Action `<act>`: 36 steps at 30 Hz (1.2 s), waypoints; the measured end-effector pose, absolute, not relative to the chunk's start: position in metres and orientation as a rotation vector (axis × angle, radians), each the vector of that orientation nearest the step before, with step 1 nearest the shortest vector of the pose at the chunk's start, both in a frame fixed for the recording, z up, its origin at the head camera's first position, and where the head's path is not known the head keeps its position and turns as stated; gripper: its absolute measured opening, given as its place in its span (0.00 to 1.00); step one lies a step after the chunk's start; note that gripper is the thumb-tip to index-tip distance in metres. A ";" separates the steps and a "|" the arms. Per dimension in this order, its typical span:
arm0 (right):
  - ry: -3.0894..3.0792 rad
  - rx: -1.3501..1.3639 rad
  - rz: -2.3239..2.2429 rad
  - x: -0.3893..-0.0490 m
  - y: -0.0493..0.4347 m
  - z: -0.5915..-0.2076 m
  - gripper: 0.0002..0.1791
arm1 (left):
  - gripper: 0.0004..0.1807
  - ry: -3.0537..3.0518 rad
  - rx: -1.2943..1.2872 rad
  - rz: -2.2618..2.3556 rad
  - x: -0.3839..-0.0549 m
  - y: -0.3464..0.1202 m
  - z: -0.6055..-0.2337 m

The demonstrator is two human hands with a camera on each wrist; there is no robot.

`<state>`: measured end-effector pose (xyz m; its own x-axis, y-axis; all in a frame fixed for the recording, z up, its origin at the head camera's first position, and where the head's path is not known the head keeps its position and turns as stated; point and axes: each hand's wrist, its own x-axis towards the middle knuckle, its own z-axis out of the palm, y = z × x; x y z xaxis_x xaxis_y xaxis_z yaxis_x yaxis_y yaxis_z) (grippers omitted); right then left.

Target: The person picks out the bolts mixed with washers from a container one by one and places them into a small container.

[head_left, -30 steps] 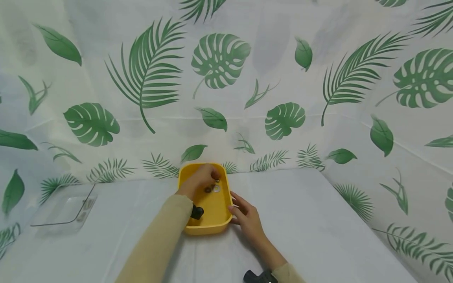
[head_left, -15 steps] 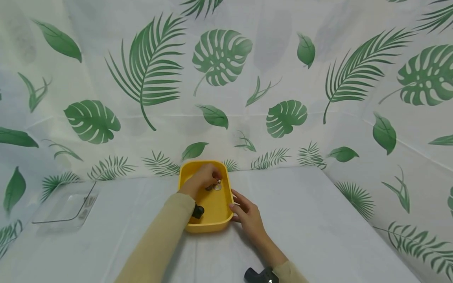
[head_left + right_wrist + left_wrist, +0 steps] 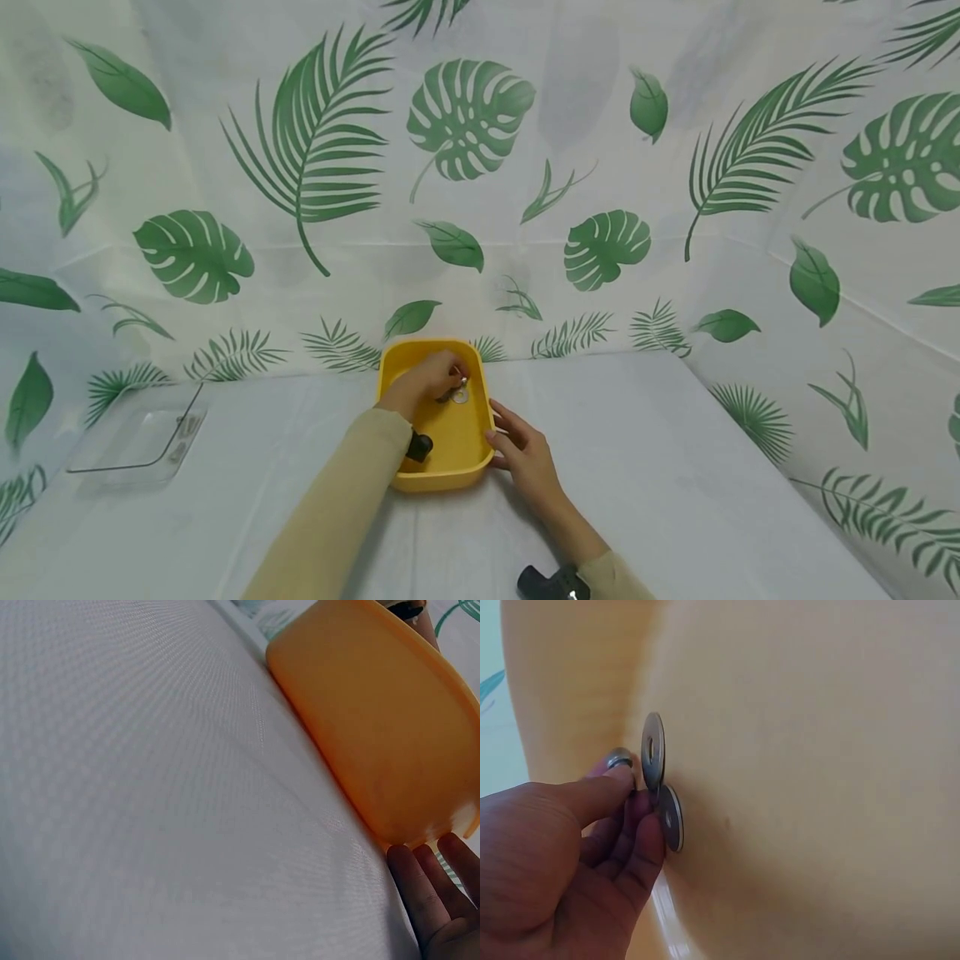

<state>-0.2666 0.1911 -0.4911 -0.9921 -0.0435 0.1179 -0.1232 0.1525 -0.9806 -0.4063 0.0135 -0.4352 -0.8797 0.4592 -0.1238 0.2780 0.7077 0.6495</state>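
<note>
A yellow plastic tray (image 3: 442,482) stands in front of me, and my left hand (image 3: 429,379) reaches into its far part. In the left wrist view, the thumb and fingers of my left hand (image 3: 562,847) pinch a small metal piece (image 3: 619,757) with a rounded, shiny end; the rest of it is hidden by the fingers. Two flat washers, an upper washer (image 3: 658,761) and a lower washer (image 3: 676,817), sit against the tray floor right at the fingertips. My right hand (image 3: 528,467) rests against the tray's right side, its extended fingers (image 3: 416,892) touching the outer wall.
A clear, open-topped container (image 3: 138,433) stands at the left of the white-covered table (image 3: 637,467), with a few small items at its right side. A leaf-patterned cloth (image 3: 510,192) rises behind the table, close to the tray's far end.
The left hand stays over the washers, and the small metal piece shows a little differently at its fingertips. The right hand keeps its place at the tray. The head view tilts slightly.
</note>
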 end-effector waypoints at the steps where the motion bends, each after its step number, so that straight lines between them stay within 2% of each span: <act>1: -2.337 0.171 2.000 -0.267 0.191 -0.491 0.26 | 0.09 2.632 0.586 0.947 -0.407 0.013 -0.435; 14: -2.336 0.196 2.013 -0.268 0.185 -0.490 0.27 | 0.08 2.600 0.498 1.082 -0.407 0.006 -0.435; 25: -2.329 0.204 2.013 -0.264 0.185 -0.489 0.27 | 0.12 2.620 0.487 1.262 -0.409 0.000 -0.429; 36: -2.312 0.191 2.019 -0.267 0.191 -0.491 0.27 | 0.13 2.610 0.512 1.352 -0.384 -0.017 -0.406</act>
<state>-0.2670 0.1913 -0.4909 -0.9901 -0.0497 0.1314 -0.1369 0.1314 -0.9818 -0.3837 -0.0167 -0.4055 -0.9290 0.3697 0.0170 0.2272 0.5334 0.8148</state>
